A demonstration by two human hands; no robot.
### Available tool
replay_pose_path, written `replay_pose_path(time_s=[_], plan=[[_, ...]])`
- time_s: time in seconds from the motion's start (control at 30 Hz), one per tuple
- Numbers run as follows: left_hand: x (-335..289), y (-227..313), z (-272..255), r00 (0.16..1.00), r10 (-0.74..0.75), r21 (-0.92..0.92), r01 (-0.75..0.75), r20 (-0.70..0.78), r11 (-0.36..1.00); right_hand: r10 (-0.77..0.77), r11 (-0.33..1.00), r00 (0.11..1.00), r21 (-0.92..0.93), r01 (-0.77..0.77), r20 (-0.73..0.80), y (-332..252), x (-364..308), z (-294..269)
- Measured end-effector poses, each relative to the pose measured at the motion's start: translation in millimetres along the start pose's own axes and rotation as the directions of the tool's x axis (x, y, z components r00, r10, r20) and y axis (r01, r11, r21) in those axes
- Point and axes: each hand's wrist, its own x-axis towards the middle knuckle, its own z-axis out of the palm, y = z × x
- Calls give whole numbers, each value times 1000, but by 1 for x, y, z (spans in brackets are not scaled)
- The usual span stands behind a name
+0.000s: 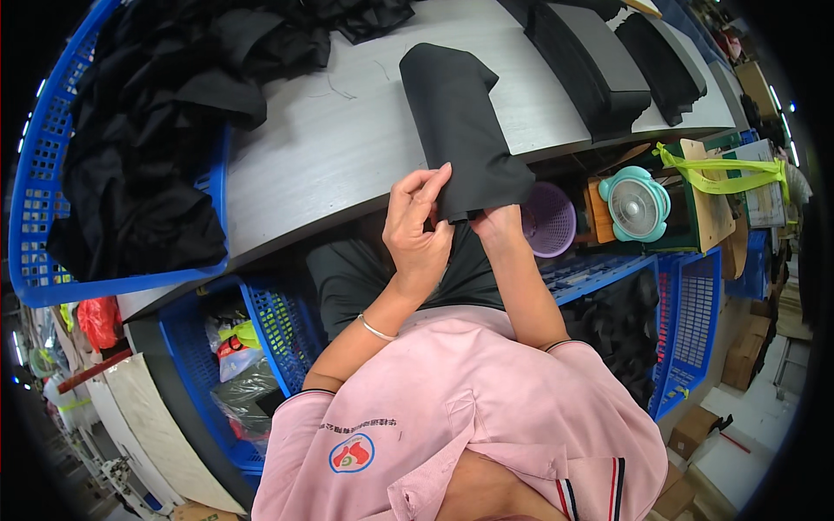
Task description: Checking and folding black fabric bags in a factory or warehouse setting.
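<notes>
Fabric panel [460, 122], long and black, is extending above the pale table [321, 143], and its near end is reaching past the edge, over the dark trousers [340, 276]. The left hand [417, 224] is touching its left side, thumb and forefinger standing apart. The right hand [502, 227] is going under the near end; since the fabric is covering its fingers, I cannot tell whether they are gripping. Leftward, a blue basket [122, 292] is holding black cloth [165, 174].

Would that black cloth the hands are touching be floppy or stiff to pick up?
The black cloth probably flops: it creases near the right hand. It may be light too, since its edges look thin.
</notes>
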Motion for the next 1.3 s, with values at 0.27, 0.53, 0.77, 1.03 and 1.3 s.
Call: replay_pose_path(time_s=[0.27,0.53,0.77,1.03,1.3], plan=[[-4,-8,4,1000,-15,-2,15,-27,1000,24,999,997,38,-26,74,8,12,-8],[-9,-27,9,999,-4,19,4,-33,1000,24,1000,1000,7,-24,-3,18,20,0],[-9,-35,4,999,15,30,-14,-39,999,37,999,999,32,-37,2,25,23,6],[-7,-46,-16,1000,2,15,-2,22,1000,-175,955,974,-214,203,145,57,43,-16],[-13,-71,-32,850,-515,-109,505,-111,856,-62,724,950,-641,254,307,18,16,21]])
